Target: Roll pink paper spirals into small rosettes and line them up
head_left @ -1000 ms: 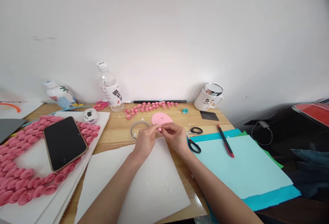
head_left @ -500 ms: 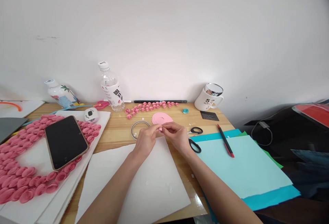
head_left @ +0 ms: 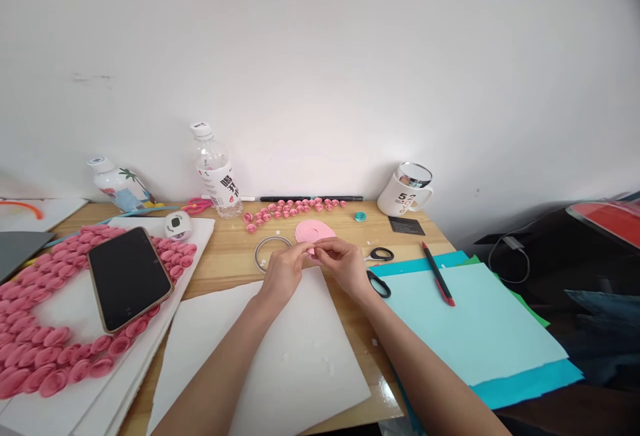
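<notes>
My left hand (head_left: 281, 276) and my right hand (head_left: 344, 266) meet at the fingertips over the middle of the desk. Pinched between them is a small pink paper strip (head_left: 311, 251), mostly covered by the fingers. Just beyond the fingertips lie pink paper discs (head_left: 315, 229) with a spiral cut. Black-handled scissors (head_left: 382, 254) rest to the right, their blades partly behind my right hand. A clear ring (head_left: 258, 254), like a tape roll, lies left of my left hand. A white sheet (head_left: 295, 349) spreads below my forearms.
Small rolled pink paper roses (head_left: 300, 206) and one teal rose (head_left: 361, 217) line the back. A bottle (head_left: 215, 176) and a mug (head_left: 403, 193) stand by the wall. Left, a phone (head_left: 130, 279) lies over pink roses on board. Right, a pen (head_left: 438, 273) rests on pale blue paper (head_left: 475, 329).
Both hands stay in nearly the same place, still pinching the pink paper strip, with only slight finger movement. The view has shifted very slightly.
</notes>
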Tool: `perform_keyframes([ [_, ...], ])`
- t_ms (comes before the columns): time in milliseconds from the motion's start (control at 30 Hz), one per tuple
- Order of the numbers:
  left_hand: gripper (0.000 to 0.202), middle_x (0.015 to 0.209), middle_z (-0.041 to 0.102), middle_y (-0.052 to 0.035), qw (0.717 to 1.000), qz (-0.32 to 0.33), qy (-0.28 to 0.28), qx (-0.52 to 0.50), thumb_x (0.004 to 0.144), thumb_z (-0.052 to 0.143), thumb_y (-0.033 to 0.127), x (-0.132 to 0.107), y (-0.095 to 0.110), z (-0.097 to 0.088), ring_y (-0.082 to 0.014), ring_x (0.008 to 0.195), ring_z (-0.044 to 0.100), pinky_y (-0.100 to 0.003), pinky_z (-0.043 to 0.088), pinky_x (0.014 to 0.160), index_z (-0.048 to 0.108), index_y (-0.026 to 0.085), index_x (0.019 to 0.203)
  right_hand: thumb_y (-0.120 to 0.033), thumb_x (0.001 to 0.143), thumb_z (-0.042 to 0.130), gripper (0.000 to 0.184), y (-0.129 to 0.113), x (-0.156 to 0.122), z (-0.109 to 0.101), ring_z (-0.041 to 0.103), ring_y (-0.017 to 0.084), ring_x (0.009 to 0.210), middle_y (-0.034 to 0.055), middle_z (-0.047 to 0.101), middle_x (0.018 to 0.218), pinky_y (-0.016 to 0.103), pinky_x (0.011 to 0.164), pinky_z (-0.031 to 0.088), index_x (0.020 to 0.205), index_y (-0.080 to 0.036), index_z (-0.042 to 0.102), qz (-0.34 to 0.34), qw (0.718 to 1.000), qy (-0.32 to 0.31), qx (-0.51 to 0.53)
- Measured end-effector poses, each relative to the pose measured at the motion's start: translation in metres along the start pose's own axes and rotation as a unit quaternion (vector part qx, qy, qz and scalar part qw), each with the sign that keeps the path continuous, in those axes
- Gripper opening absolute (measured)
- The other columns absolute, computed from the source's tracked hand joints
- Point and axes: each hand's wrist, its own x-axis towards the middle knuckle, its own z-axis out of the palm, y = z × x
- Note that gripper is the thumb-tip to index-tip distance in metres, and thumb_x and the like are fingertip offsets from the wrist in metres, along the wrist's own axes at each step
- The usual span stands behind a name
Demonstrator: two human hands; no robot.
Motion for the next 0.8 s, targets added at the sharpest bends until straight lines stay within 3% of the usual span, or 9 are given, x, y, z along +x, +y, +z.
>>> perform_keyframes([
  [167,0.024,0.084,0.07,-0.0003,0.999,-0.029,0.014,-0.033,0.078,0.047,0.013,0.004,0.004,-0.002,-0.0127,0.071,0.062,-0.02,0.045,0.066,0.067,0.021,0.087,-0.029,0.071,0.06,0.015,-0.002,0.0,-0.001,0.063,0.019,0.073,0.0087,0.067,0.08,0.032,0.068,0.054,0.071,-0.015,0.067,0.018,1.0,-0.002,0.011],
  [367,0.011,0.081,0.071,-0.0018,0.984,-0.098,0.037,-0.144,0.073,0.057,0.018,0.01,0.011,-0.009,-0.0165,0.075,0.064,-0.025,0.047,0.069,0.067,0.02,0.076,-0.034,0.072,0.059,0.02,-0.001,0.001,-0.004,0.064,0.018,0.07,0.0097,0.066,0.086,0.034,0.07,0.053,0.069,-0.015,0.062,0.03,0.999,0.026,0.009],
  [433,0.008,0.082,0.071,-0.0037,0.966,-0.146,0.049,-0.209,0.07,0.061,0.022,0.012,0.014,-0.013,-0.0195,0.078,0.065,-0.028,0.047,0.073,0.067,0.018,0.075,-0.035,0.073,0.057,0.02,-0.004,0.003,-0.008,0.064,0.017,0.07,0.0086,0.065,0.087,0.033,0.069,0.052,0.069,-0.015,0.061,0.032,0.998,0.043,0.029],
  [533,0.019,0.083,0.071,-0.007,0.918,-0.207,0.063,-0.332,0.066,0.068,0.029,0.014,0.016,-0.02,-0.0228,0.082,0.066,-0.034,0.046,0.082,0.065,0.015,0.079,-0.035,0.079,0.051,0.027,-0.011,0.002,-0.012,0.06,0.014,0.063,0.0045,0.064,0.073,0.029,0.063,0.051,0.06,-0.017,0.057,0.011,0.999,0.031,0.034],
  [633,0.031,0.083,0.071,-0.0097,0.871,-0.237,0.038,-0.428,0.061,0.073,0.031,0.015,0.017,-0.025,-0.0243,0.083,0.066,-0.04,0.043,0.088,0.064,0.012,0.083,-0.033,0.075,0.057,0.029,-0.015,0.0,-0.013,0.057,0.013,0.06,0.0018,0.059,0.062,0.027,0.06,0.049,0.052,-0.017,0.051,-0.023,1.0,0.003,0.011],
  [733,0.034,0.081,0.071,-0.0105,0.841,-0.253,-0.012,-0.478,0.059,0.075,0.031,0.015,0.016,-0.029,-0.0254,0.084,0.066,-0.043,0.042,0.09,0.064,0.011,0.084,-0.028,0.07,0.064,0.011,-0.015,-0.002,-0.01,0.059,0.014,0.066,0.0023,0.061,0.075,0.028,0.063,0.051,0.071,-0.019,0.058,-0.056,0.998,0.0,0.015],
  [800,0.034,0.084,0.071,-0.0106,0.834,-0.261,-0.049,-0.484,0.059,0.075,0.03,0.015,0.016,-0.03,-0.0253,0.084,0.065,-0.044,0.04,0.093,0.065,0.01,0.084,-0.026,0.073,0.061,0.015,-0.013,-0.003,-0.008,0.06,0.013,0.071,0.0041,0.061,0.088,0.029,0.065,0.052,0.088,-0.022,0.061,-0.091,0.996,0.0,-0.008],
])
